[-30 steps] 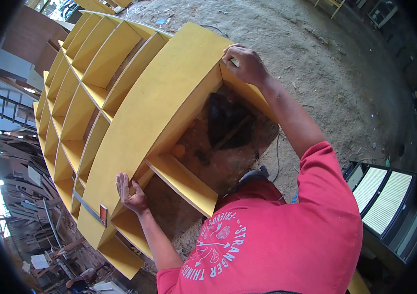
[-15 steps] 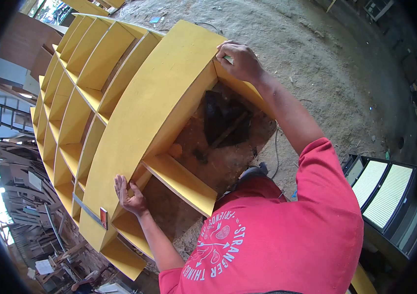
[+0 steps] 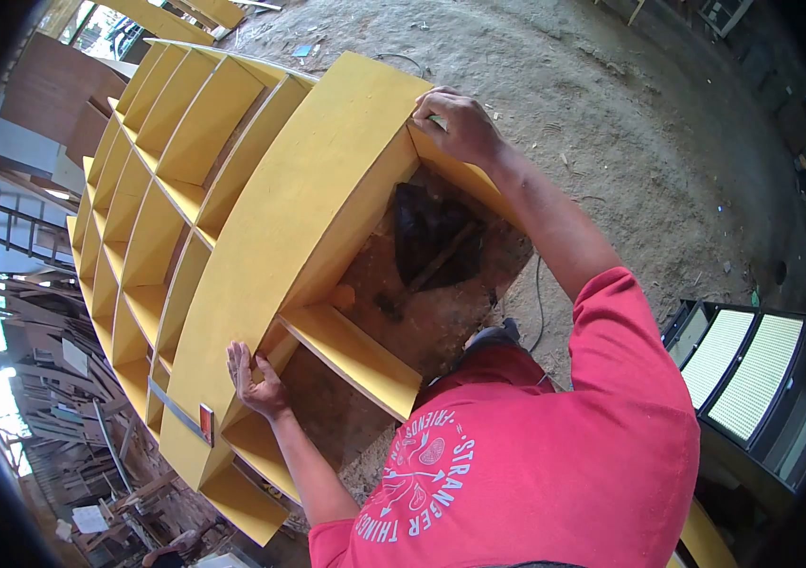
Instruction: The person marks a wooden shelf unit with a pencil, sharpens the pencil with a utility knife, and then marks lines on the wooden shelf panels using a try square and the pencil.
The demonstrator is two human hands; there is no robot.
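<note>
A large curved frame of yellow-painted boards, with a wide top board, extends ahead of me. My right hand bends its fingers over the far right corner of that board, where a yellow end panel meets it. Against the board's near edge, toward its lower left, rests my left hand, fingers outstretched and thumb apart. A flat metal strip with an orange-and-dark end piece, probably a tape measure, lies across the board just left of this hand. Between my arms a yellow crosspiece juts toward me.
Yellow grid compartments continue to the left. Inside the frame's opening, a black plastic-like sheet lies on the ground. A dark case with pale mesh panels stands at right. Scrap wood is piled at far left, near a ladder.
The view has shifted slightly, so the frame appears a little lower and farther right. Both hands keep their places on the board, and the right fingers remain curled over the corner.
</note>
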